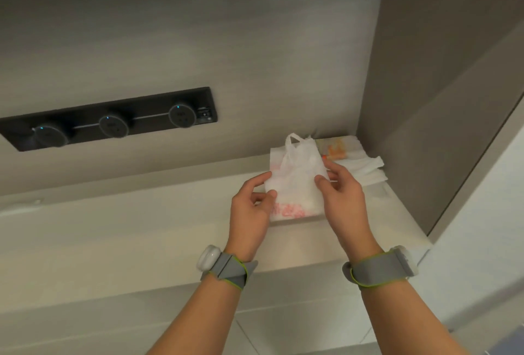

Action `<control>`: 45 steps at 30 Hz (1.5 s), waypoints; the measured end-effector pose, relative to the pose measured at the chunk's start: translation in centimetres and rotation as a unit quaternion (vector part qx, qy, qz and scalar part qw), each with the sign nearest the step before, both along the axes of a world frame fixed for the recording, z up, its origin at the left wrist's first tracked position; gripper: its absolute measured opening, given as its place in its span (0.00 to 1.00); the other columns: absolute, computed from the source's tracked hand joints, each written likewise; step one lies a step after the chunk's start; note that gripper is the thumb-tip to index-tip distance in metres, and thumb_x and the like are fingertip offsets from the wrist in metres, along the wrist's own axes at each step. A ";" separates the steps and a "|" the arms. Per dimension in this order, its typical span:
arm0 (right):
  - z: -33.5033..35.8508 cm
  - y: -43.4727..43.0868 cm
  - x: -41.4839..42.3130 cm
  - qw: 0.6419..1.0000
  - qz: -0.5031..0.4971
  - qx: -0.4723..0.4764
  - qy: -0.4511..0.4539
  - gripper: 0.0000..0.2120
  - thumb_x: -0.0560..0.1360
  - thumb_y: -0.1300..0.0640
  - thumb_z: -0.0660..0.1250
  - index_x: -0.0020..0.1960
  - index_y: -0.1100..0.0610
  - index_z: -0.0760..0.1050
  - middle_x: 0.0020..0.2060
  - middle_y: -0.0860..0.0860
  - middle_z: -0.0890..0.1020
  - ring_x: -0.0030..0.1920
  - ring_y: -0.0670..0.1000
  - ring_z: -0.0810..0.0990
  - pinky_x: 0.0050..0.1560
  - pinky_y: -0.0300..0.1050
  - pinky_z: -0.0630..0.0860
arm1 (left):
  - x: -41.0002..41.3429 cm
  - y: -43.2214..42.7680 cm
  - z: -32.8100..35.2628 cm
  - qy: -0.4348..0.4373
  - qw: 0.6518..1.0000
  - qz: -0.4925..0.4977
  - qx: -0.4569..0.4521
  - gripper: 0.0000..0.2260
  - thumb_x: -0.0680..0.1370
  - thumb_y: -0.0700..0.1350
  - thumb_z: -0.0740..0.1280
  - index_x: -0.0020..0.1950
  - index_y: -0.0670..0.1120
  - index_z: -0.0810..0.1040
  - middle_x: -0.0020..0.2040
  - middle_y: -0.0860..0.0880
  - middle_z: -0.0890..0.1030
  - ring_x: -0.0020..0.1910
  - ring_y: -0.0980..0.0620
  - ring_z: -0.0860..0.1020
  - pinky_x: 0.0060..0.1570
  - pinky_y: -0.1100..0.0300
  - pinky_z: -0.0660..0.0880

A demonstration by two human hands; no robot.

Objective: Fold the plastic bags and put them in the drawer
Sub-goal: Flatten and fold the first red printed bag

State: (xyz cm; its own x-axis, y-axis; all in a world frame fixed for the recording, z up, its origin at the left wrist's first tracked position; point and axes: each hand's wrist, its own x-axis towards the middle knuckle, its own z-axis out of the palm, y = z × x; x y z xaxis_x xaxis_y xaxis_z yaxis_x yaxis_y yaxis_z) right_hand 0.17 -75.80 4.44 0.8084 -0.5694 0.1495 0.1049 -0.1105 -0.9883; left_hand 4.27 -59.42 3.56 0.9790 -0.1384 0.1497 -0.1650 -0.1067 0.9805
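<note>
2 hands pinch the white plastic bag [295,181] at the countertop's [141,227] right end: left hand [251,203] on its left edge, right hand [338,187] on its right. Thin film may slip and unfold if 1 pinch loosens.

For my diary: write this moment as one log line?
step: folding | left hand: pinches white bag | right hand: pinches white bag | where: counter

red print on plastic bag [295,193] illegible, socket rail [110,119] label unreadable
</note>
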 end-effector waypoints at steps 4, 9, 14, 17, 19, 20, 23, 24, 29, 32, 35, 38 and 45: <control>0.7 -3.3 1.2 0.998 -0.010 -0.060 0.015 0.20 0.75 0.63 0.65 0.66 0.50 0.75 0.53 0.46 0.82 0.45 0.38 0.80 0.40 0.24 0.73 | 1.7 -3.7 0.3 -0.012 1.000 0.004 0.005 0.15 0.78 0.39 0.69 0.63 0.53 0.79 0.39 0.43 0.81 0.36 0.56 0.79 0.40 0.67 0.74; 0.9 -6.8 2.7 0.985 -0.054 -0.163 0.007 0.20 0.74 0.62 0.67 0.65 0.50 0.76 0.57 0.50 0.79 0.54 0.51 0.80 0.57 0.45 0.77 | 3.7 -8.0 0.6 -0.008 1.000 0.007 0.013 0.18 0.77 0.40 0.70 0.66 0.53 0.78 0.47 0.43 0.84 0.43 0.52 0.83 0.40 0.67 0.76; -0.1 -9.9 3.8 0.962 -0.108 -0.251 0.031 0.15 0.75 0.64 0.68 0.62 0.61 0.78 0.61 0.58 0.77 0.59 0.57 0.77 0.60 0.27 0.61 | 4.9 -11.7 0.6 -0.027 0.999 -0.029 0.033 0.19 0.76 0.36 0.70 0.63 0.53 0.76 0.58 0.44 0.80 0.52 0.47 0.82 0.40 0.73 0.74; -1.1 -10.6 4.3 0.951 -0.115 -0.281 0.053 0.13 0.76 0.63 0.68 0.60 0.65 0.79 0.62 0.59 0.76 0.60 0.58 0.76 0.62 0.28 0.59 | 5.1 -12.9 -0.7 -0.056 0.996 -0.032 0.064 0.21 0.75 0.35 0.71 0.62 0.54 0.76 0.61 0.47 0.78 0.51 0.52 0.80 0.44 0.73 0.74; -1.9 -10.8 4.4 0.942 -0.113 -0.308 0.068 0.14 0.76 0.61 0.68 0.60 0.66 0.79 0.62 0.60 0.75 0.61 0.59 0.76 0.65 0.39 0.65 | 5.1 -13.3 -2.0 -0.087 0.991 -0.034 0.094 0.20 0.74 0.36 0.72 0.64 0.51 0.77 0.62 0.50 0.77 0.53 0.55 0.78 0.48 0.70 0.74; -2.3 -10.8 4.5 0.938 -0.113 -0.321 0.073 0.14 0.76 0.60 0.68 0.59 0.66 0.80 0.62 0.60 0.75 0.60 0.60 0.76 0.65 0.44 0.68 | 5.2 -13.4 -2.6 -0.097 0.989 -0.034 0.104 0.20 0.74 0.37 0.72 0.64 0.50 0.77 0.63 0.52 0.77 0.54 0.55 0.78 0.49 0.69 0.74; -3.4 -10.8 4.6 0.926 -0.110 -0.350 0.088 0.14 0.76 0.60 0.68 0.58 0.67 0.80 0.61 0.60 0.76 0.59 0.61 0.75 0.64 0.48 0.70 | 5.1 -13.5 -3.7 -0.111 0.987 -0.034 0.108 0.17 0.76 0.39 0.72 0.64 0.48 0.79 0.64 0.52 0.75 0.53 0.61 0.76 0.49 0.71 0.73; -3.7 -10.8 4.6 0.922 -0.110 -0.359 0.090 0.13 0.76 0.60 0.68 0.57 0.67 0.80 0.61 0.60 0.76 0.59 0.61 0.75 0.63 0.49 0.71 | 5.1 -13.5 -4.0 -0.114 0.987 -0.035 0.105 0.17 0.76 0.40 0.72 0.64 0.47 0.79 0.65 0.52 0.75 0.52 0.62 0.76 0.48 0.72 0.73; -4.4 -10.5 4.5 0.900 -0.112 -0.411 0.092 0.09 0.76 0.63 0.67 0.51 0.68 0.81 0.65 0.62 0.75 0.59 0.64 0.74 0.62 0.53 0.73 | 4.9 -13.1 -4.5 -0.113 0.989 -0.043 0.081 0.15 0.79 0.43 0.70 0.66 0.48 0.79 0.69 0.52 0.73 0.60 0.55 0.77 0.52 0.72 0.72; -4.1 -10.0 4.4 0.908 -0.112 -0.397 0.067 0.11 0.77 0.63 0.67 0.56 0.67 0.80 0.71 0.61 0.70 0.66 0.63 0.71 0.65 0.51 0.70 | 4.6 -12.8 -4.2 -0.109 0.990 -0.052 0.074 0.18 0.80 0.44 0.69 0.69 0.50 0.76 0.69 0.53 0.73 0.62 0.55 0.76 0.54 0.71 0.72; -3.6 -9.2 4.2 0.909 -0.114 -0.400 0.018 0.11 0.79 0.62 0.66 0.59 0.65 0.80 0.71 0.58 0.71 0.67 0.62 0.71 0.67 0.54 0.72 | 4.3 -12.3 -4.1 -0.102 0.991 -0.053 0.067 0.18 0.80 0.43 0.68 0.70 0.51 0.75 0.69 0.52 0.73 0.64 0.56 0.75 0.55 0.72 0.72; -3.1 -8.2 3.9 0.912 -0.112 -0.394 -0.020 0.11 0.79 0.61 0.66 0.59 0.62 0.81 0.69 0.56 0.73 0.66 0.59 0.73 0.65 0.56 0.73 | 3.9 -11.4 -4.0 -0.090 0.993 -0.047 0.054 0.17 0.80 0.43 0.68 0.69 0.52 0.75 0.68 0.52 0.74 0.61 0.59 0.76 0.53 0.71 0.72; -2.7 -3.7 2.7 0.917 -0.074 -0.384 -0.081 0.10 0.78 0.62 0.67 0.57 0.57 0.81 0.65 0.51 0.76 0.63 0.54 0.75 0.62 0.49 0.73 | 2.8 -8.0 -4.1 -0.040 0.998 -0.017 0.052 0.15 0.81 0.45 0.67 0.68 0.53 0.74 0.65 0.54 0.76 0.60 0.62 0.76 0.54 0.71 0.73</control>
